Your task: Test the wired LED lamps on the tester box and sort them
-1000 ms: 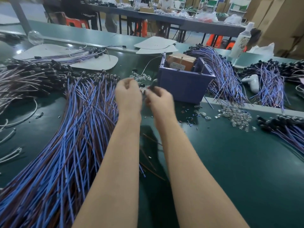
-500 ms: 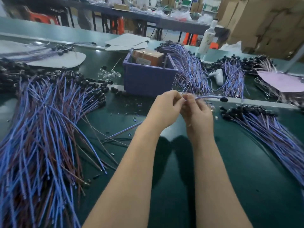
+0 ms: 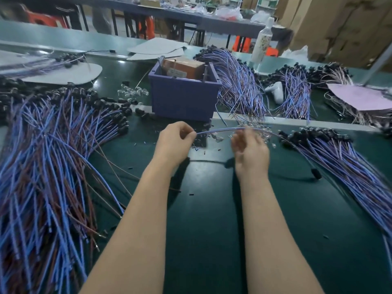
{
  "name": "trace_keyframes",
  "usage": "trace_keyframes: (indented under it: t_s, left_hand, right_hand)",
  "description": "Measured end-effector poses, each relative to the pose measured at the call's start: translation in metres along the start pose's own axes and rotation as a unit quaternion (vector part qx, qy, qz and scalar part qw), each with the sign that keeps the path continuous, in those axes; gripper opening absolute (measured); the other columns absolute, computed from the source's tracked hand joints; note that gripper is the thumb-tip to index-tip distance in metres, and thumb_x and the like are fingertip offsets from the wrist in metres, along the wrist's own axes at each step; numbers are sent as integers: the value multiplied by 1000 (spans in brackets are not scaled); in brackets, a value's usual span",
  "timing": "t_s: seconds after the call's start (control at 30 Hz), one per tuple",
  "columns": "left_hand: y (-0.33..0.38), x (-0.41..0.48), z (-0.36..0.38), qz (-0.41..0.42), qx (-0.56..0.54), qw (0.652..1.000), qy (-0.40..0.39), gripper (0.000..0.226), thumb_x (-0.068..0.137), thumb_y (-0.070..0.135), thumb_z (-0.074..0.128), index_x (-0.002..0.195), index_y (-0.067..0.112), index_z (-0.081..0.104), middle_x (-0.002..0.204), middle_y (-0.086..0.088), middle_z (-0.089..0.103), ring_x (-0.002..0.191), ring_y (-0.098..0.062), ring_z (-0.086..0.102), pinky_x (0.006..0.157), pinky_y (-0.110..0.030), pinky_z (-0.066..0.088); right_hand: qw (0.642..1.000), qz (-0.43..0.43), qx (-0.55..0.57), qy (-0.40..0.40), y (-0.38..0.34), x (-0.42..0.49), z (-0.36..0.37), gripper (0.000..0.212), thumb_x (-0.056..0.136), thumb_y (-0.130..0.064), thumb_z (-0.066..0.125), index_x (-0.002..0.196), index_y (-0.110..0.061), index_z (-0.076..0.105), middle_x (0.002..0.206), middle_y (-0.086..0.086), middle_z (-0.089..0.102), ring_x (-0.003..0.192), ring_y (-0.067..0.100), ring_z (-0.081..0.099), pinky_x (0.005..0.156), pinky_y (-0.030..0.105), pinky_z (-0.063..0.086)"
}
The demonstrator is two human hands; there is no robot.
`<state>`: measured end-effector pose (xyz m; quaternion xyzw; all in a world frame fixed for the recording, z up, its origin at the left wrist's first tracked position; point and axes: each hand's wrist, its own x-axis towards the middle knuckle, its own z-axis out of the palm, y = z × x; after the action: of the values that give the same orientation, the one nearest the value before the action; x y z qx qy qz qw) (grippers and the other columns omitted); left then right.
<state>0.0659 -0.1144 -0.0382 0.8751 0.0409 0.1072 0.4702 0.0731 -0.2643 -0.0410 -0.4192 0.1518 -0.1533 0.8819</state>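
Note:
My left hand (image 3: 176, 141) pinches one end of a blue-purple wired lamp (image 3: 220, 130). Its wire arcs to the right over the fingertips of my right hand (image 3: 250, 151) and drops to a black lamp head (image 3: 316, 174) beside the right-hand pile (image 3: 350, 162). My right hand is blurred, its fingers loose, and no grip shows. The purple tester bin (image 3: 184, 98), with a brown box (image 3: 183, 67) inside, stands just beyond my hands. A large heap of wired lamps (image 3: 53, 166) covers the left of the green mat.
More lamp bundles (image 3: 239, 85) lie behind and right of the bin. Loose clear bulbs (image 3: 133, 92) sit left of it. A white handheld device (image 3: 275, 91), a white bottle (image 3: 264, 39) and a pink sheet (image 3: 360, 96) are at the back right.
My hands came back from the bin with one lamp and have moved apart. The lamp's black head swung right and down toward the right-hand pile. The view shifted right.

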Motion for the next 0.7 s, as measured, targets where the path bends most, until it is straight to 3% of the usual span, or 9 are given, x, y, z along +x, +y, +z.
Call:
trace_keyframes:
  t_s: [0.1, 0.2, 0.4, 0.53, 0.6, 0.7]
  left_hand:
    - [5, -4, 8, 32, -32, 999, -28, 6, 90, 20, 60, 88, 19, 65, 87, 2, 67, 87, -13, 61, 82, -25, 45]
    - [3, -4, 10, 35, -20, 998, -38, 8, 91, 19, 59, 87, 22, 64, 83, 6, 65, 84, -11, 59, 78, -22, 42]
    - [-3, 0, 5, -8, -8, 1000, 0, 12, 88, 29, 64, 82, 20, 68, 80, 4, 67, 81, -13, 60, 73, -22, 40]
    - [-1, -1, 3, -33, -82, 996, -14, 16, 89, 25, 63, 73, 22, 63, 70, 8, 65, 78, -15, 62, 75, -25, 46]
    - [-3, 0, -2, -59, -113, 992, 9, 15, 90, 25, 62, 76, 21, 64, 73, 4, 67, 80, -17, 63, 80, -28, 49]
    - [-8, 3, -8, -91, -65, 990, 87, 17, 93, 27, 57, 87, 15, 66, 87, -2, 68, 86, -17, 60, 75, -24, 41]
  right_hand:
    - [987, 18, -127, -95, 16, -9, 8, 13, 95, -10, 54, 83, -7, 58, 66, 3, 56, 53, 6, 55, 57, 15, 52]
    - [982, -20, -164, -91, 19, -7, 8, 16, 95, -10, 53, 82, -4, 60, 66, 5, 56, 48, 1, 56, 54, 13, 51]
    - [985, -70, -147, -53, 17, -1, 2, 22, 96, -12, 52, 76, -7, 61, 64, 2, 57, 48, 1, 57, 55, 12, 50]
    - [989, -75, -125, -39, 17, -1, 3, 22, 96, -11, 52, 75, -8, 59, 58, -2, 59, 46, 0, 56, 54, 12, 50]
    - [994, -63, -84, -10, 13, 2, 0, 24, 96, -11, 51, 74, -9, 59, 49, -7, 60, 45, 0, 57, 52, 12, 50]
    - [998, -52, -34, 21, 5, 6, -3, 25, 97, -10, 51, 73, -9, 58, 45, -8, 60, 44, 1, 58, 51, 13, 51]
